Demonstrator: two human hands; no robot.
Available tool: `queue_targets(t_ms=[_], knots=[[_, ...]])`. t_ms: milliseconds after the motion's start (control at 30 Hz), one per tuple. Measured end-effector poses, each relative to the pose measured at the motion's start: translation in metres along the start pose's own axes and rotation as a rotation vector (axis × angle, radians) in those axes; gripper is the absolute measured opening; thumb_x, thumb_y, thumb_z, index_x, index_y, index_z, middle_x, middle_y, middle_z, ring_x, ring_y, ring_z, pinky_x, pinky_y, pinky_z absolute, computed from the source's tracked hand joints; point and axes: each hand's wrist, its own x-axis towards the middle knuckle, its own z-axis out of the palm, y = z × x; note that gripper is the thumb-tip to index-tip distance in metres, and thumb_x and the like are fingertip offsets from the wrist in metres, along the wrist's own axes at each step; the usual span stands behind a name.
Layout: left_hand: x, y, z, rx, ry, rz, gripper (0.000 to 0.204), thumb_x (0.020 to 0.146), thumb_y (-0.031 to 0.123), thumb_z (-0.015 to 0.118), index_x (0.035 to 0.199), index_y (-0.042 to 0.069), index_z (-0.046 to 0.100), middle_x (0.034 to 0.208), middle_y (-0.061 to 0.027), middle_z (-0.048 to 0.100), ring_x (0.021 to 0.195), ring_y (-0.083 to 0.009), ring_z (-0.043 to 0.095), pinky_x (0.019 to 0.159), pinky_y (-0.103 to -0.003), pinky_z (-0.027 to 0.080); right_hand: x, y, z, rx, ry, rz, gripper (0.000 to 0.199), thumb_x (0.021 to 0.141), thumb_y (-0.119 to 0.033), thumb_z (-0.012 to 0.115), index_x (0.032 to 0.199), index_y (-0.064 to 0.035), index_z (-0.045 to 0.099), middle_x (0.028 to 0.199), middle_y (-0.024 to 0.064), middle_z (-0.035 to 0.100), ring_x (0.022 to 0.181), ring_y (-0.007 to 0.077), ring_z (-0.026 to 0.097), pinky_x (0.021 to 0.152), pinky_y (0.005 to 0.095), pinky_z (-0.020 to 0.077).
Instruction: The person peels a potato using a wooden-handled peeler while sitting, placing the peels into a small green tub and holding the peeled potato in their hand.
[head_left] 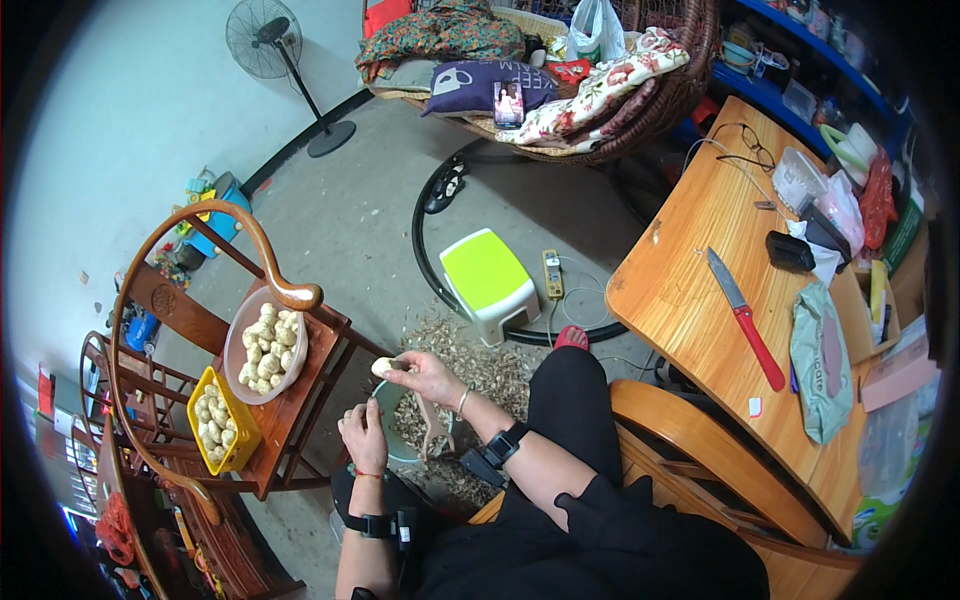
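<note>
In my right hand [425, 377] a pale, rounded tuber [387, 367] is pinched at the fingertips. A beige Y-shaped peeler [433, 428] hangs below that palm; whether the hand grips it, I cannot make out. My left hand [362, 437] is beside it to the left, fingers curled, and what they hold, if anything, is hidden. Under both hands stands a light green bowl [392, 400], partly covered by them. On the wooden chair to the left, similar pale tubers fill a pinkish plastic bowl [235, 350] and a yellow basket [247, 447].
Brown peelings [490, 365] litter the floor around the bowl. Ahead stands a green-topped white stool [490, 268]. To the right, a wooden table [670, 250] bears a red-handled knife [745, 318] and bags. A phone [508, 105] leans on a cushioned wicker seat beyond.
</note>
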Motion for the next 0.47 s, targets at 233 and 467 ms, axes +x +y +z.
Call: queue_targets(t_ms=[233,467], knots=[[-0.007,-0.016,0.012,-0.073,0.06,0.166,0.051,0.071,-0.003,0.045,0.122,0.003,0.049,0.113,-0.0213,0.055,0.116,-0.037,0.042,0.1,-0.041,0.031,0.0,-0.002,0.002,-0.006,-0.017,0.011,0.036,0.081,-0.026,0.069,0.102,0.0018,0.059,0.085,0.0002,0.058,0.077,0.005,0.051,0.067,0.0196,0.043],[-0.006,-0.002,0.002,-0.386,-0.158,-0.092,0.058,0.073,-0.009,0.04,0.13,0.005,0.044,0.125,-0.0243,0.048,0.12,-0.0335,0.045,0.101,-0.039,0.033,0.001,0.004,-0.003,-0.001,-0.022,0.05,0.036,0.082,-0.023,0.068,0.103,0.0032,0.057,0.086,0.0016,0.059,0.079,0.0062,0.053,0.069,0.0206,0.0449]])
